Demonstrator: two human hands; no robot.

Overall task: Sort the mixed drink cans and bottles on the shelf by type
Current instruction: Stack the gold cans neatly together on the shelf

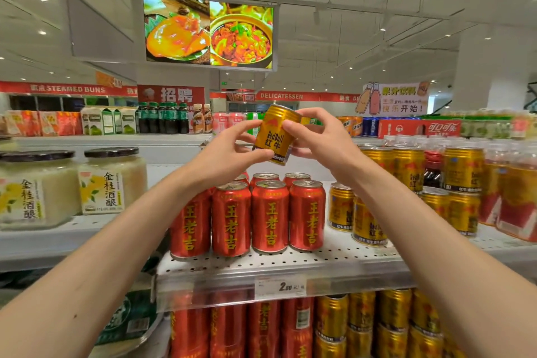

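Gold can (276,134), tilted, held up in the air by both hands above the red cans (270,216). Left hand (229,151) on its left side, fingers closed around the lower part, thumb across the label. Right hand (321,136) on its right side, fingertips pinching the upper edge, other fingers curled behind the body. "RedBull" and two Chinese signs readable on the label, top end of the can leaning to the right and away.

Below, on the perforated shelf (334,259): red cans standing upright in rows, close together, touching side by side. Just to the right of them, more gold cans (369,221) of the same kind, some stacked in two levels. Among the stacked ones, a dark bottle (432,171) with red cap. Further right, clear bottles (517,197) with orange drink and red labels.

To the left, on a separate shelf, two jars (72,186) with black lids and pale content, well apart from the cans. Price tag (280,287) on the front edge of the shelf. Lower level under it: red cans at left, gold cans at right. Overhead, screen (209,32) with two food pictures.
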